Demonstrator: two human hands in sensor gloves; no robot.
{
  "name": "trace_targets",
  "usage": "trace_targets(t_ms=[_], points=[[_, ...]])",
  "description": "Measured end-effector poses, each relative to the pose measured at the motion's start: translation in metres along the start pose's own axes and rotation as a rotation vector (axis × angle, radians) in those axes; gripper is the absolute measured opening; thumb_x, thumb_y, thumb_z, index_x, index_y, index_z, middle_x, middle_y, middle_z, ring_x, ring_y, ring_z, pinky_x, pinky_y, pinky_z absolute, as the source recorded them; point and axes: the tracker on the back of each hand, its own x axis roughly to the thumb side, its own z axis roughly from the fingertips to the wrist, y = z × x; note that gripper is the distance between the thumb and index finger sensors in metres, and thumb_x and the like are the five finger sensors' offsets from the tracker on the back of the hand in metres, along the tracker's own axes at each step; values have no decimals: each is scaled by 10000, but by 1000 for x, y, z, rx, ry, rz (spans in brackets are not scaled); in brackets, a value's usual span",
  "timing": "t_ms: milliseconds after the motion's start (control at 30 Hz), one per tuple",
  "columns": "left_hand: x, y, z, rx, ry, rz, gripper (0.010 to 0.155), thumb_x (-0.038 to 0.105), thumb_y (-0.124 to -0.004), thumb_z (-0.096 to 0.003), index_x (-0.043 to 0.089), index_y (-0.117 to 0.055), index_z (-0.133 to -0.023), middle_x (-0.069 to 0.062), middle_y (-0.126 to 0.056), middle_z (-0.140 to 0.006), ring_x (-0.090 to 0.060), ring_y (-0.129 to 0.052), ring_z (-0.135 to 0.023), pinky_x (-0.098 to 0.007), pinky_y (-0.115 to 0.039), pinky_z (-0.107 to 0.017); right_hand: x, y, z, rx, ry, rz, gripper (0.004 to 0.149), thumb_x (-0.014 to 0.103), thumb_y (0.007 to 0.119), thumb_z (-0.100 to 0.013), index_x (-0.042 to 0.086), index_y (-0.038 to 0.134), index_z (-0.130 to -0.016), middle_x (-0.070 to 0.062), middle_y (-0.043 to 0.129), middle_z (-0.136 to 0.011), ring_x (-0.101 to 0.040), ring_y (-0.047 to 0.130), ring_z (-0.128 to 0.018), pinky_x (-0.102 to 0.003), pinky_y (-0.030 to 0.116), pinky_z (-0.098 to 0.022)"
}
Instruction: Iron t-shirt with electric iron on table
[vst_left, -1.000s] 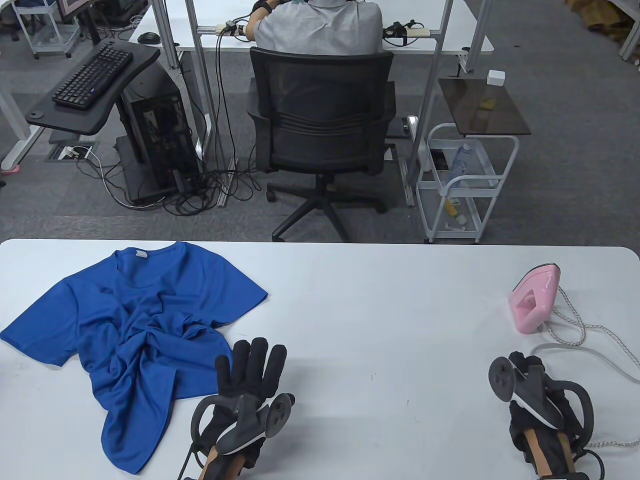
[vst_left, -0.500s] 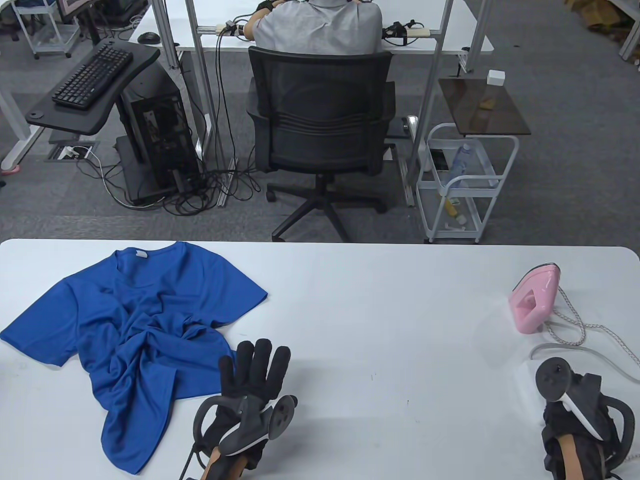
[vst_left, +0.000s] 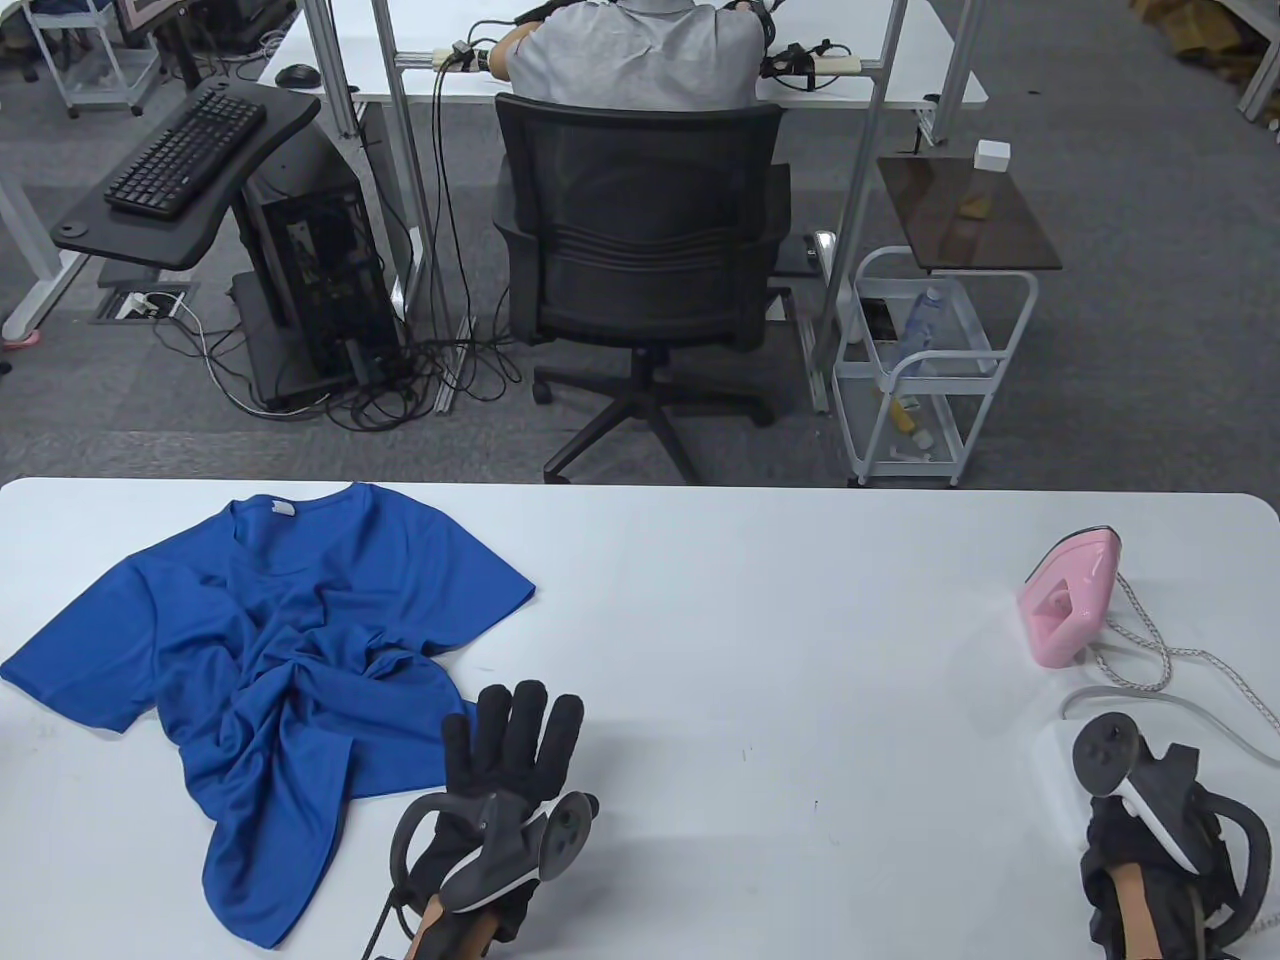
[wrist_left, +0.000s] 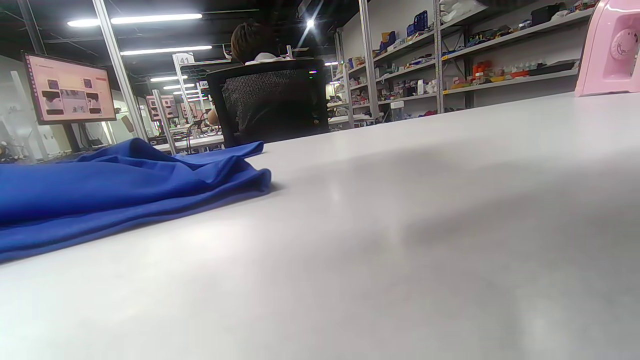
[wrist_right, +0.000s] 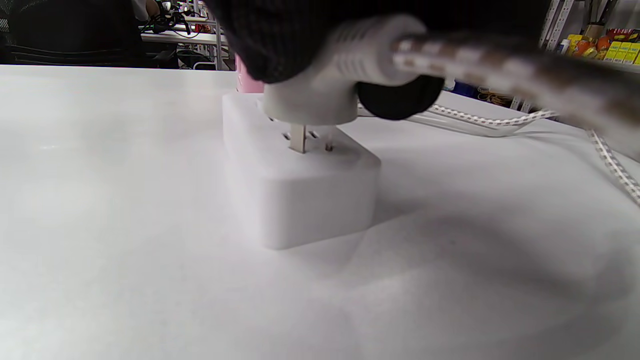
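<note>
A crumpled blue t-shirt (vst_left: 260, 660) lies on the left of the white table (vst_left: 720, 620); it also shows in the left wrist view (wrist_left: 115, 185). A pink iron (vst_left: 1068, 598) stands upright at the far right, also seen in the left wrist view (wrist_left: 612, 50). My left hand (vst_left: 512, 740) rests flat with fingers spread beside the shirt's hem. My right hand (vst_left: 1140, 830) grips the iron's white plug (wrist_right: 320, 85), its prongs partly in a white socket block (wrist_right: 295, 180) on the table.
The iron's braided cord (vst_left: 1165, 655) loops on the table between the iron and my right hand. Beyond the far table edge are an office chair (vst_left: 640, 260) with a seated person and a white trolley (vst_left: 930, 370).
My right hand moved right and toward the near edge, to the socket block. My left hand crept slightly forward and stays flat.
</note>
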Motion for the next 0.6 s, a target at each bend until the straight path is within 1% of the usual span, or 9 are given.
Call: trace_targets(t_ms=[200,267,300,333,367,400,433,600], points=[[3,0,0,3,-6,3,968,650,-574,-486,237,74,-1075,-158,-86,-1211,-498,-206,-1109,-702,-287,-747,3,-2,-3,-11,2,41,534,234,844,-405,189,815,-937,-193,891,-875,-293,1034,-594,-430,894,-446],[6,-1,0,1,-10,2,968,650,-574,-486,237,74,-1075,-158,-85,-1211,-496,-206,-1110,-702,-288,-747,2,-1,-5,-11,5,30,537,236,848,-392,187,828,-927,-191,908,-859,-288,1045,-577,-422,903,-437],[7,-1,0,-1,-12,5,968,650,-574,-486,237,75,-1074,-156,-85,-1211,-496,-206,-1110,-701,-287,-748,2,10,-11,61,-33,1,546,246,866,-384,185,828,-925,-182,912,-852,-280,1050,-576,-413,911,-436],[8,-1,0,-1,-14,8,969,650,-574,-486,236,76,-1074,-158,-83,-1211,-497,-205,-1110,-701,-286,-749,3,8,-9,27,-1,18,557,259,859,-361,194,819,-912,-169,909,-834,-258,1049,-553,-397,917,-421],[8,0,0,0,-16,10,969,650,-574,-486,237,76,-1074,-157,-83,-1211,-496,-205,-1110,-701,-287,-749,4,9,-12,36,-33,13,554,245,869,-366,171,829,-914,-189,916,-832,-277,1054,-551,-412,917,-418],[9,0,0,0,-17,10,969,649,-575,-486,236,75,-1074,-156,-82,-1212,-497,-204,-1110,-701,-286,-749,6,10,-10,47,7,47,555,256,862,-366,192,819,-916,-169,912,-839,-261,1052,-562,-400,919,-428],[10,1,0,4,-19,7,969,650,-574,-485,237,76,-1074,-156,-85,-1212,-496,-206,-1110,-702,-288,-748,7,9,-10,36,-14,69,555,255,861,-366,190,819,-916,-170,914,-838,-262,1056,-559,-400,921,-425],[7,-1,0,2,-16,8,969,649,-575,-486,238,76,-1074,-158,-85,-1212,-496,-206,-1110,-702,-288,-748,8,8,-6,48,-29,53,555,268,864,-379,183,816,-925,-174,913,-843,-263,1056,-566,-407,911,-436]])
